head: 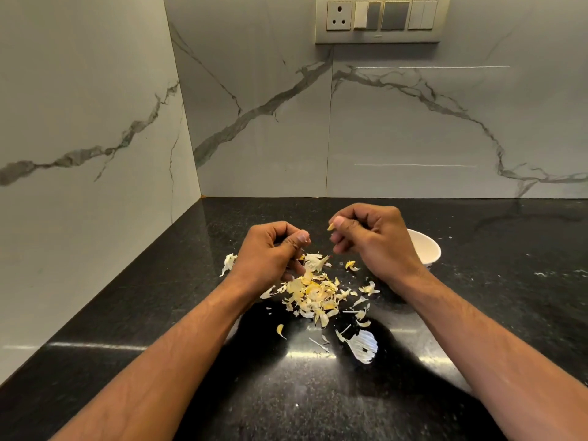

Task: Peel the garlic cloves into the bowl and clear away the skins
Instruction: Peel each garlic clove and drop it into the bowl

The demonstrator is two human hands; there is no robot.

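Observation:
A heap of pale and yellowish garlic skins (pixel 313 292) lies on the black counter (pixel 318 393) between my forearms. My left hand (pixel 270 249) hovers over the heap's far left side with its fingers curled; what it holds is hidden inside the fist. My right hand (pixel 372 240) is raised a little to the right, and its thumb and fingers pinch a small yellowish piece (pixel 331 226), skin or clove tip I cannot tell. A white bowl (pixel 428 249) stands behind my right wrist, mostly hidden; its contents do not show.
Loose skins are scattered around the heap, among them a larger white piece (pixel 364 345) near the front and one (pixel 228 263) left of my left hand. Marble walls close the counter at the back and left. A switch panel (pixel 381 17) sits high on the back wall.

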